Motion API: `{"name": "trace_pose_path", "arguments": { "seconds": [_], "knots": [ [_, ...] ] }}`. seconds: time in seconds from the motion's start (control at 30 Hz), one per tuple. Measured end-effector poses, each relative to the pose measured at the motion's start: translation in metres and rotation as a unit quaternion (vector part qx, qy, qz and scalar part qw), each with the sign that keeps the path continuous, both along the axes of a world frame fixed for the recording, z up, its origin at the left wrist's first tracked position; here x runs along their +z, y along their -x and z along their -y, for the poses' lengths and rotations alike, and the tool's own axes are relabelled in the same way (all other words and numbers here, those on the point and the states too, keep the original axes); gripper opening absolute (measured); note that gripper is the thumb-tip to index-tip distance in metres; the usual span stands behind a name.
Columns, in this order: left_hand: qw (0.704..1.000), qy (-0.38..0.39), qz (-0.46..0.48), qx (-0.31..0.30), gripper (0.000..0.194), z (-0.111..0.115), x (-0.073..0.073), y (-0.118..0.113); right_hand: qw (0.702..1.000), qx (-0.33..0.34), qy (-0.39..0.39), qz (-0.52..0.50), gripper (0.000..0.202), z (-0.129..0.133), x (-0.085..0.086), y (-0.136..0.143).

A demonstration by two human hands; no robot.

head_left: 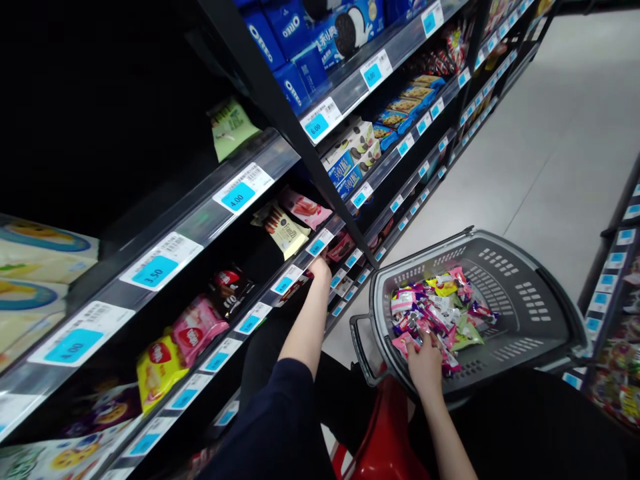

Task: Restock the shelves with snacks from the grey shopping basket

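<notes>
The basket (543, 333) lies between shelves (209, 228) on the left and a rack (604, 283) on the right. Wrapped sweets (435, 303) sit in its shelf-side end, the right hand (425, 363) on them by the near rim. The left hand (320, 269) is below a shelf's front edge, snack packs (286, 230) lying above.

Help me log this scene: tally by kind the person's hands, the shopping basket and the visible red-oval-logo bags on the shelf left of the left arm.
Hands: 2 (left hand at the shelf edge, right hand on packets)
Basket: 1
Red-oval-logo bags: 3 (yellow bag, pink bag, dark bag)
Total: 6
</notes>
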State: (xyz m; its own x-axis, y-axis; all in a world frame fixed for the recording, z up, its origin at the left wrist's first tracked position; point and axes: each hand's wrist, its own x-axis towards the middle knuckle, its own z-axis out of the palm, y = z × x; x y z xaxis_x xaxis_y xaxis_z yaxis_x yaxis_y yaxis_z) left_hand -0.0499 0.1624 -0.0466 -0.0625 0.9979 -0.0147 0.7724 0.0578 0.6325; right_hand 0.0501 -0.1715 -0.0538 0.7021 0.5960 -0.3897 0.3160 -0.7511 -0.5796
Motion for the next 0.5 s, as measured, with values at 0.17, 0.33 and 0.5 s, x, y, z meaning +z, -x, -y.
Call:
{"name": "trace_pose_path", "arguments": {
  "seconds": [0.17,0.33,0.5],
  "knots": [
    [0.978,-0.034,0.189,0.084,0.032,0.053,-0.001,0.013,0.996,-0.041,-0.084,-0.002,0.040,-0.001,0.005,-0.002],
    [0.844,0.022,0.525,0.107,0.033,0.147,0.007,0.028,0.961,-0.064,-0.234,-0.130,0.040,-0.003,0.012,-0.001],
    [0.813,0.185,0.552,-0.008,0.038,0.251,0.041,0.028,0.813,-0.088,-0.306,-0.488,0.067,-0.002,0.034,0.007]
  ]
}}
